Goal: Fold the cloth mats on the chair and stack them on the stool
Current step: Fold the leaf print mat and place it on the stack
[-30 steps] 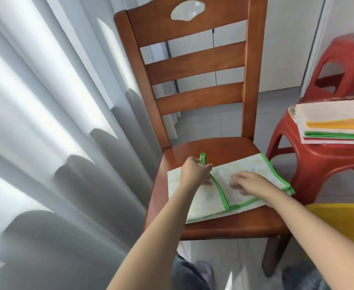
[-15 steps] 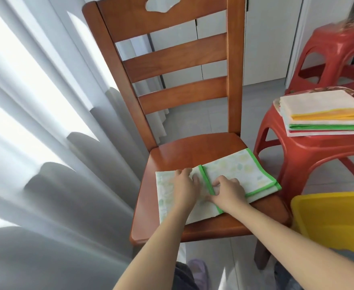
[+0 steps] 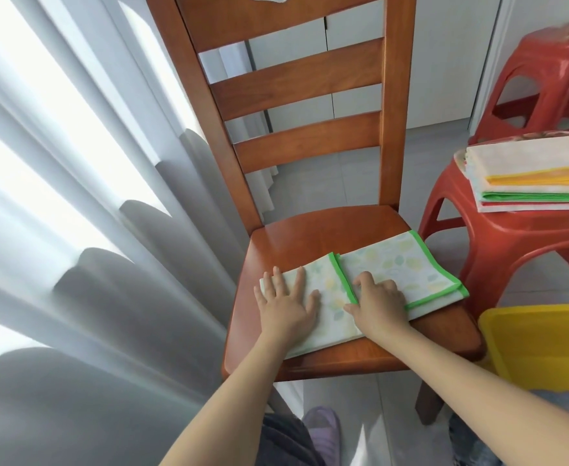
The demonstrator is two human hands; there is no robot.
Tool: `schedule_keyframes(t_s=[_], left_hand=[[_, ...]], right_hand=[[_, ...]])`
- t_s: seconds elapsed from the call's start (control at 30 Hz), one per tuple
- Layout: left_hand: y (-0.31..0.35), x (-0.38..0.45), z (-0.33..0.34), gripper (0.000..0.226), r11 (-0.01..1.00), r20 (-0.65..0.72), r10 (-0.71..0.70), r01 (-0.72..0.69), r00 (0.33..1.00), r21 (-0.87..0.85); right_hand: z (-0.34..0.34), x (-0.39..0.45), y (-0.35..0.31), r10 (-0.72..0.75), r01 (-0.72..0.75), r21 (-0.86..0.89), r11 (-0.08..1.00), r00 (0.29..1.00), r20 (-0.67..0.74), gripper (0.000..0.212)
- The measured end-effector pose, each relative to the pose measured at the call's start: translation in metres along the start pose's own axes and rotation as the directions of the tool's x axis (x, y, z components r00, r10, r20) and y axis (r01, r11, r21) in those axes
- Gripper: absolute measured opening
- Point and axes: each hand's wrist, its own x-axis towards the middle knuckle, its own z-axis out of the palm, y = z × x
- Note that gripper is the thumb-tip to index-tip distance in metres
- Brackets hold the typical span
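While no writing shows, both hands' grip slack, flat on green-edged mat [image 3: 401, 267] on chair [image 3: 310, 237].

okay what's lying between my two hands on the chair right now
In the head view, the leaf-printed cloth mat with green trim spans the gap between left hand and right hand, its green folded edge beside the right fingers.

Bare forearms [image 3: 232, 391] without sleeves, dark trousers [image 3: 286, 442], and a lilac slipper [image 3: 323, 428].
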Motion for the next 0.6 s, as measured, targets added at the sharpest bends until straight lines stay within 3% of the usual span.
schedule_keyframes(t_s=[0.2, 0.33, 0.43, 0.53, 0.6], left_hand=[[0.008, -0.003, -0.013, 0.064, 0.991, -0.179, 0.052, -0.028, 0.982, 0.134], [0.01, -0.006, -0.016, 0.051, 0.978, -0.276, 0.205, -0.187, 0.939, 0.092], [0.01, -0.006, -0.013, 0.041, 0.932, -0.308, 0.362, -0.351, 0.88, 0.092], [0.014, -0.004, -0.004, 0.044, 0.869, -0.262, 0.48, -0.494, 0.837, 0.015], [0.018, -0.005, -0.003, 0.058, 0.882, -0.124, 0.45, -0.462, 0.884, -0.094]], right_hand=[[-0.006, 0.014, 0.011, -0.051, 0.045, -0.073, 0.996, 0.995, -0.085, 0.029], [-0.014, 0.031, 0.026, -0.011, -0.013, -0.138, 0.99, 0.985, -0.173, 0.013], [-0.015, 0.035, 0.032, -0.013, -0.023, -0.148, 0.989, 0.972, -0.234, 0.012], [-0.013, 0.037, 0.034, -0.074, 0.03, -0.177, 0.984, 0.967, -0.245, 0.02], [-0.01, 0.036, 0.031, -0.142, 0.098, -0.21, 0.973, 0.969, -0.204, 0.03]])
